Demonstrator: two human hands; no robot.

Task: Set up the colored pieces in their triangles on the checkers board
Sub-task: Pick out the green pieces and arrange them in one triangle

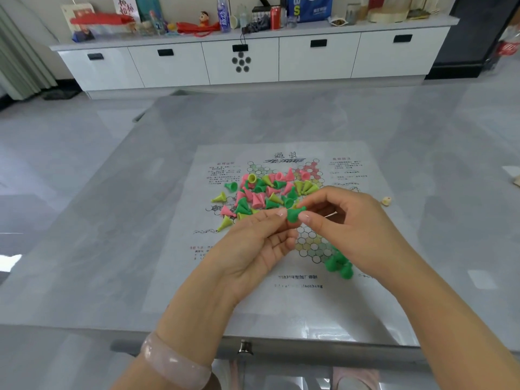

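Both hands over the board (180,277): left hand (253,249) & right hand (357,220) each pinch one green cone (294,214) between fingertips. Mixed pile (264,192) sits on board's far half; green cluster (339,264) stands at its near triangle.

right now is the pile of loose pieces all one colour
No, the pile mixes dark green, pink and yellow-green cones on the paper board.

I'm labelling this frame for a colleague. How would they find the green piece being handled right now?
Start at the paper checkers board on the grey table. Above its near half, both hands meet; the dark green piece is pinched between their fingertips. Unlike every other piece, it is lifted off the board.
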